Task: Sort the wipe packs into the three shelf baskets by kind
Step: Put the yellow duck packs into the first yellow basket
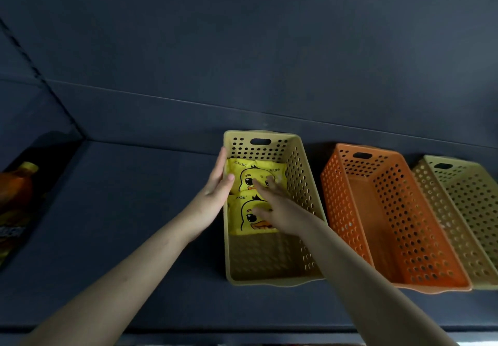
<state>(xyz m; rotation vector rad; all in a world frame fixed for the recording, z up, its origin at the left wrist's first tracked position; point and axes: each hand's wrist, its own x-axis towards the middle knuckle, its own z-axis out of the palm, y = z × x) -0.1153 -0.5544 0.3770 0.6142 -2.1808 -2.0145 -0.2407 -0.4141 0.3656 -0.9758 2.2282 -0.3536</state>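
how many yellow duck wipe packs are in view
2, both in the left tan basket: the back pack toward its far end, the front pack before it. The right hand overlaps both; more may be hidden.

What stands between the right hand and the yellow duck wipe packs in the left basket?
Nothing visible. The right hand reaches through the open top of the tan basket and touches the two yellow duck wipe packs. The left hand rests against the basket's left wall, off to the side.
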